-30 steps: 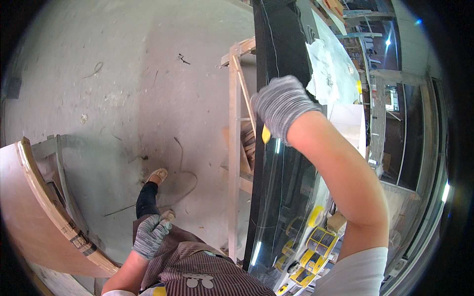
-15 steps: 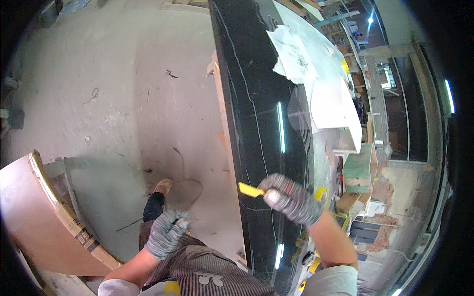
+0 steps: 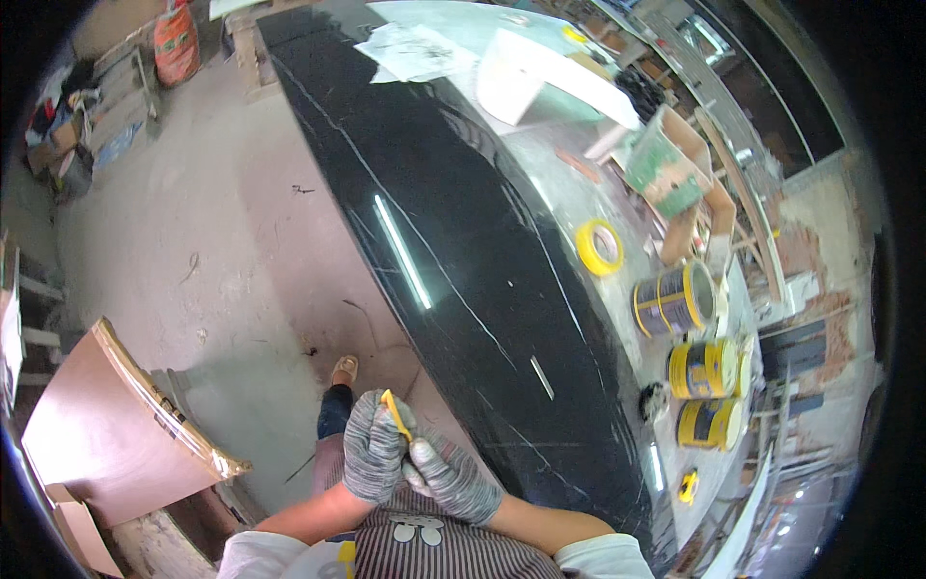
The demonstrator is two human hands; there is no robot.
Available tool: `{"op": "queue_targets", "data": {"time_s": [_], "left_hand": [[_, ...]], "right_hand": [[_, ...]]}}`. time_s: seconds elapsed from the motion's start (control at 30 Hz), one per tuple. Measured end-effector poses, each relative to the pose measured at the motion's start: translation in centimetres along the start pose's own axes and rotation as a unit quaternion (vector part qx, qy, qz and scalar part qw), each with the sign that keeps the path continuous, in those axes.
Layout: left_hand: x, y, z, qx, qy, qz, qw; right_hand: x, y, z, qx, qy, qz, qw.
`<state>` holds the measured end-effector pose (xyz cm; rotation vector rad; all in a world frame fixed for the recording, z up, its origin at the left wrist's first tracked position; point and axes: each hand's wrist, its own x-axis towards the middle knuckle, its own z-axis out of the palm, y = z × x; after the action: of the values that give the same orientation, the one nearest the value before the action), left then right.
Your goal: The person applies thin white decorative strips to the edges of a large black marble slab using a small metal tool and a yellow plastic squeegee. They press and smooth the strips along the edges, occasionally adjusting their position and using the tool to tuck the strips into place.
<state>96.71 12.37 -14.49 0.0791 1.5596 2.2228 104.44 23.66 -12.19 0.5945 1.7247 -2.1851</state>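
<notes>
Beside the long left edge of the black slab [image 3: 463, 232], above a striped apron [image 3: 434, 555]: left hand [image 3: 374, 449] and right hand [image 3: 455, 482], both in grey knit gloves, close together. Beyond that slanting edge, to the left, a broad stretch of floor [image 3: 222, 241], bounded low down by a curved panel [image 3: 125, 425] with a taped rim. Across the slab, on the counter [image 3: 617, 314], less room among a roll of yellow tape [image 3: 585, 249] and yellow-and-black cans [image 3: 702, 370], well apart from the hands.

Clenched in the left fingers, a small yellow tool [image 3: 396, 415]: slim, bright, tilted with its top to the left. By its lower end, the right thumb; whether gripped by the right fingers too, impossible to tell.

Partly hidden by the gloves: the tool's lower end. Hard to make out: a narrow pale strip [image 3: 542, 378] on the slab. Cut off below: apron and sleeves [image 3: 253, 558].
</notes>
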Motion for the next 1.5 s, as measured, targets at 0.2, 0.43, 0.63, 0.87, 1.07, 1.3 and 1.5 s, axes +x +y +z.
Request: {"op": "queue_targets", "data": {"time_s": [0.2,0.43,0.63,0.87,1.07,1.3,1.5], "left_hand": [[-4.6,-4.8,-0.6,-0.058,0.018,-0.110,0.992],[-5.6,-5.2,-2.0,0.015,0.049,-0.157,0.986],[-7.1,-7.4,-2.5,0.034,0.025,-0.221,0.974],[-7.3,-6.8,-3.1,0.027,-0.001,-0.221,0.975],[-6.9,-6.4,-6.0,0.014,0.028,-0.213,0.976],[-6.3,-6.4,-8.4,0.039,0.068,-0.210,0.975],[-4.7,-5.8,-6.5,0.052,0.033,-0.235,0.970]], "right_hand": [[-7.8,4.4,-4.4,-0.182,-0.102,-0.071,0.975],[-13.9,4.5,-17.7,-0.441,0.321,-0.090,0.833],[-13.1,3.4,-26.7,-0.617,0.508,-0.171,0.576],[-4.3,1.9,-19.8,-0.597,0.388,-0.146,0.687],[-1.4,3.4,-23.5,-0.556,0.345,-0.277,0.704],[-7.3,1.4,-23.7,-0.516,0.341,-0.098,0.780],[-9.4,3.1,-27.0,-0.620,0.282,-0.026,0.732]]}}
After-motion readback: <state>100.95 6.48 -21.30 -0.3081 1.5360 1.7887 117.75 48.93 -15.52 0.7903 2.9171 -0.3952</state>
